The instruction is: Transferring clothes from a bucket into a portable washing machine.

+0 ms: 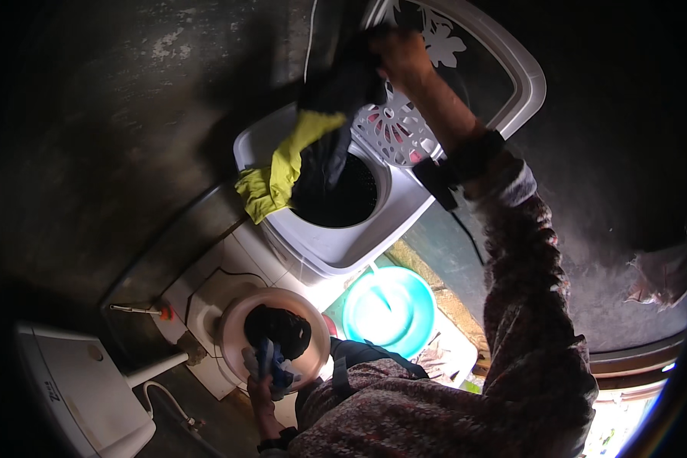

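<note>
High above a small white top-loading washing machine (320, 259), my right hand (406, 62) is closed on a dark garment (342, 84). The cloth hangs down into the round drum opening (351, 206). A yellow-green part (286, 164) of the hanging cloth drapes over the machine's left rim; whether it is a separate piece, I cannot tell. My left hand (262, 393) is closed on a bunched blue and grey cloth (271, 366) at the edge of a pinkish basin (229, 336). Inside that basin lies a dark bundle of cloth (282, 328).
The machine's lid (530, 76) and its perforated inner cover (397, 126) stand raised. A turquoise basin (427, 317) sits near the machine, brightly lit. A white toilet cistern (84, 389) with a pipe is at lower left. A handled brush (141, 309) lies by the tiles.
</note>
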Available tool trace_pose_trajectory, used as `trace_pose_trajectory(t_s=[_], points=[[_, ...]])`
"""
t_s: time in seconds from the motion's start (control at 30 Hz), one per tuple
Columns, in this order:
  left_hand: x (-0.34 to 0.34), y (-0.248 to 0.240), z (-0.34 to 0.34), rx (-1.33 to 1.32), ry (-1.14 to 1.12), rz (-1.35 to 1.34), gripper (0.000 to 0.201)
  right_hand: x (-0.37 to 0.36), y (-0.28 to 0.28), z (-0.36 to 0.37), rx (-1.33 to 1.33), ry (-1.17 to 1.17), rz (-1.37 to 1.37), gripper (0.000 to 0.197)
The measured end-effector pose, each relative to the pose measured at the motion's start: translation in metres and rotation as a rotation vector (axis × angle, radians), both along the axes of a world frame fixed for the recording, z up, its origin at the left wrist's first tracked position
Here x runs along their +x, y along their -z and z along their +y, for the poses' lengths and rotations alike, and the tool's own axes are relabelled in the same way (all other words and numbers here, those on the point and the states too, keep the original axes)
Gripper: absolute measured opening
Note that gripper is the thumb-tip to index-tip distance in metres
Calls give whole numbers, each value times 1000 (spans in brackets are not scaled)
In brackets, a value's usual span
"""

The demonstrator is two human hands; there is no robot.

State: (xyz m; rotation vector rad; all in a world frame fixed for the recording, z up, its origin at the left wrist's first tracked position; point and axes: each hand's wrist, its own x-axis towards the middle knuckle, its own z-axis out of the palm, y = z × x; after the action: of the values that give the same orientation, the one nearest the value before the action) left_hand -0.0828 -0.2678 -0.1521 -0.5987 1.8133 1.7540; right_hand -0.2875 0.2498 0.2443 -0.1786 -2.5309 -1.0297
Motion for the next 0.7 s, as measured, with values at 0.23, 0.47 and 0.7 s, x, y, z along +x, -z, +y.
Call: trace_pose_trajectory(t_s=[0.23, 0.47, 0.7], points=[[1, -15, 13, 10, 30, -44, 42, 48, 58, -4, -832, 324, -187, 24], [-4, -23, 22, -24, 33, -85, 42, 5, 140, -45, -1083, -36, -452, 27], [1, -25, 32, -157, 66, -78, 43, -48, 224, -65, -1306, 128, -368, 33]])
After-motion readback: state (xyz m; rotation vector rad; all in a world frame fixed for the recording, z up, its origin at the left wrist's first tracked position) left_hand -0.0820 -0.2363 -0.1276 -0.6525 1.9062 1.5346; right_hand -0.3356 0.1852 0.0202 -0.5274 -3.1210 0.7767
